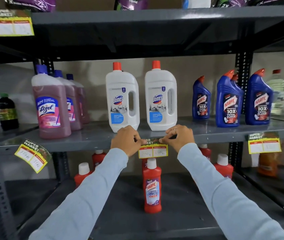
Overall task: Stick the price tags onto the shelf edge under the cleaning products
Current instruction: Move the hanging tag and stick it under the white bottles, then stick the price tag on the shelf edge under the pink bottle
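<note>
A yellow and green price tag (153, 150) lies against the grey shelf edge (79, 143), below two white Domex bottles (122, 99). My left hand (125, 140) pinches its top left corner. My right hand (179, 137) pinches its top right corner; a ring is on one finger. Both sets of fingers press the tag's upper strip to the edge, and its top is partly hidden by them. Another tag (32, 157) hangs crooked under the pink Lizol bottles (51, 104). A third tag (264, 143) sits under the blue Harpic bottles (227, 103).
Red Harpic bathroom cleaner bottles (152, 186) stand on the lower shelf, right under my arms. A dark bottle (7, 112) is at far left, a clear one (276, 90) at far right. The top shelf carries purple pouches (34, 3) and another tag (13, 23).
</note>
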`<action>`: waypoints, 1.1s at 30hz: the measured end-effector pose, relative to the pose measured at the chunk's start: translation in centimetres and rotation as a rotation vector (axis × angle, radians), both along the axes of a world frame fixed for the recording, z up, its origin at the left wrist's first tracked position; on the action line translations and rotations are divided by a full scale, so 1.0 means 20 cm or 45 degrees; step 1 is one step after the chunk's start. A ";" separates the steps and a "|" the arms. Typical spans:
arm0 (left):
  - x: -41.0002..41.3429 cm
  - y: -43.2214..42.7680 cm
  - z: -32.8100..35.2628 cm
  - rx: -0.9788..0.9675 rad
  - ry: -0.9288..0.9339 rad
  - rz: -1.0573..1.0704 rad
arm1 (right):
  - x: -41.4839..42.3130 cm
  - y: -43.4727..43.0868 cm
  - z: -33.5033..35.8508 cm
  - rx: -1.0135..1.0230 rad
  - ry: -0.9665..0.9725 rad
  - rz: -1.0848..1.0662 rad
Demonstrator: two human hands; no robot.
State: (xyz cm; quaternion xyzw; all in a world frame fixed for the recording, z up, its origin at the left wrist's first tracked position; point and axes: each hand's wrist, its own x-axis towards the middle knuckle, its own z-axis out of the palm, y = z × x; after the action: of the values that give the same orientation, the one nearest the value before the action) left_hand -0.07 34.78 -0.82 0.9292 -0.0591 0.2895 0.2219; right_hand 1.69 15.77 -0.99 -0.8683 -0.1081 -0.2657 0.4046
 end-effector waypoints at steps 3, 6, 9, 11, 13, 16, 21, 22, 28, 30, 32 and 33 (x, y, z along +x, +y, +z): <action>0.04 0.00 -0.01 0.036 -0.025 0.000 | 0.03 0.00 -0.02 0.017 -0.013 -0.013; 0.06 0.00 -0.02 0.034 -0.035 0.004 | 0.05 0.00 -0.02 0.096 0.022 -0.042; 0.05 0.02 -0.02 0.018 -0.089 0.033 | 0.04 -0.02 0.02 0.103 0.106 -0.043; 0.05 0.05 -0.01 0.032 -0.104 0.036 | 0.04 -0.03 0.07 0.047 0.142 -0.044; 0.06 0.06 0.00 0.031 -0.083 0.019 | 0.03 -0.04 0.10 -0.001 0.181 -0.065; 0.04 0.10 0.04 -0.138 0.032 -0.145 | -0.01 -0.02 0.10 0.055 0.180 -0.074; -0.11 0.49 0.07 0.212 0.163 -0.388 | -0.17 0.10 0.00 -0.042 -0.142 -0.363; -0.15 0.61 0.08 0.364 0.160 -0.337 | -0.23 0.18 -0.04 -0.031 -0.220 -0.320; -0.24 1.32 0.23 0.858 0.295 0.068 | -0.38 1.02 -0.15 -0.351 -0.236 0.183; -0.27 1.51 0.27 0.917 0.334 0.126 | -0.37 1.32 -0.17 -0.475 -0.161 0.208; -0.29 1.66 0.28 0.957 0.357 0.151 | -0.35 1.57 -0.20 -0.476 -0.116 0.160; -0.29 1.71 0.28 0.975 0.372 0.148 | -0.34 1.65 -0.21 -0.469 -0.106 0.130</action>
State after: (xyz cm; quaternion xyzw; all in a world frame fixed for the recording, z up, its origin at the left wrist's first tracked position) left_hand -5.92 68.92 4.68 0.9778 -0.0777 0.1237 -0.1503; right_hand -5.02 48.75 -5.22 -0.9093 -0.2155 -0.2564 0.2471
